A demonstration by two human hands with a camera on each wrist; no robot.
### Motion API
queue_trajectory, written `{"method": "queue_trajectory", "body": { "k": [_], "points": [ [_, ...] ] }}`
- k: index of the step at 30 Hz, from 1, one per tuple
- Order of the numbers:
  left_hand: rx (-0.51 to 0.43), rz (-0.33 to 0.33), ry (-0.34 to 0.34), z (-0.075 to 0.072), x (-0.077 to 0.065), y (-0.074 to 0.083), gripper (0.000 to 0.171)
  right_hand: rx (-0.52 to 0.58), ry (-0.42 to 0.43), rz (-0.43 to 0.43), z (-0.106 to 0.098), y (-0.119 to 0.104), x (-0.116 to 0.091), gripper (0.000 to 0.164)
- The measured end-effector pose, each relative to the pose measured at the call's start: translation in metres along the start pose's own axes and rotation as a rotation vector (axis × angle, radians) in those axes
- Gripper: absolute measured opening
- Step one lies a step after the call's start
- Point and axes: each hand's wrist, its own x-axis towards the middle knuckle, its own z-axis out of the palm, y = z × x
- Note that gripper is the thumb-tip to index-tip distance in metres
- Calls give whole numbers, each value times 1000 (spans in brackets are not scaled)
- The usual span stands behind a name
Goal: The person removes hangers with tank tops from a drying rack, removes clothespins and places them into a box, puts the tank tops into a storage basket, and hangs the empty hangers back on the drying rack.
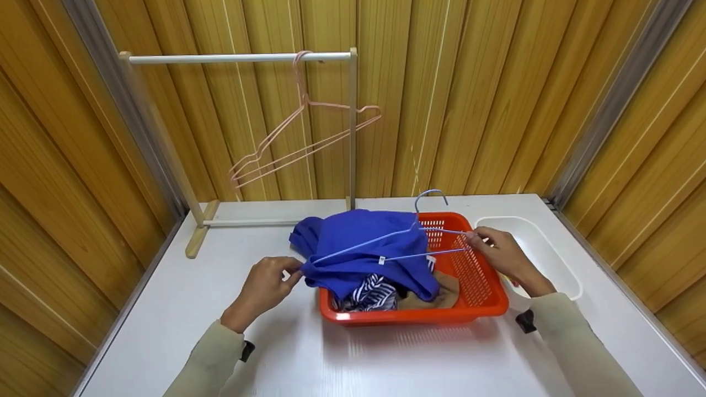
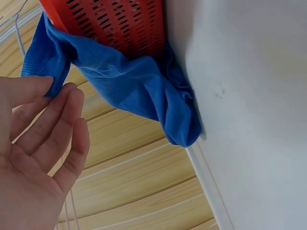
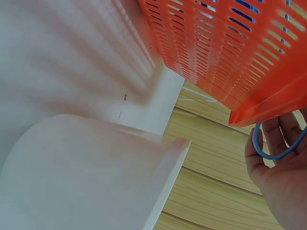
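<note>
My left hand [image 1: 270,284] pinches the edge of a blue knit garment [image 1: 364,237], where one end of a light-blue wire hanger [image 1: 358,243] lies inside the cloth. In the left wrist view, thumb and forefinger grip the blue cloth [image 2: 124,81] while the other fingers are loosely bent. With my right hand [image 1: 504,253] I hold the hanger's other end, above the basket's right side. The hanger end [image 3: 274,157] loops around the fingers in the right wrist view. The garment drapes over a red plastic basket [image 1: 413,316], partly hanging past its left side.
Striped cloth [image 1: 376,293] and a brown cloth [image 1: 444,292] lie in the basket. A white tray [image 1: 568,270] stands to its right. Behind at left, pink hangers [image 1: 278,129] hang on a rack with a white bar [image 1: 220,58]. Wood-patterned walls surround the white table [image 1: 160,309].
</note>
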Motion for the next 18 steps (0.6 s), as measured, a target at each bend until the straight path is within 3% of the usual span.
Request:
{"method": "queue_trajectory", "body": {
  "k": [5, 12, 18],
  "points": [
    [-28, -31, -73, 12, -2, -8, 8, 12, 15, 4, 1, -1, 0, 31],
    [-162, -39, -140, 29, -1, -18, 10, 55, -23, 50, 4, -4, 0, 37],
    [-179, -57, -150, 25, 2, -20, 17, 5, -2, -12, 7, -8, -1, 29]
  ]
}}
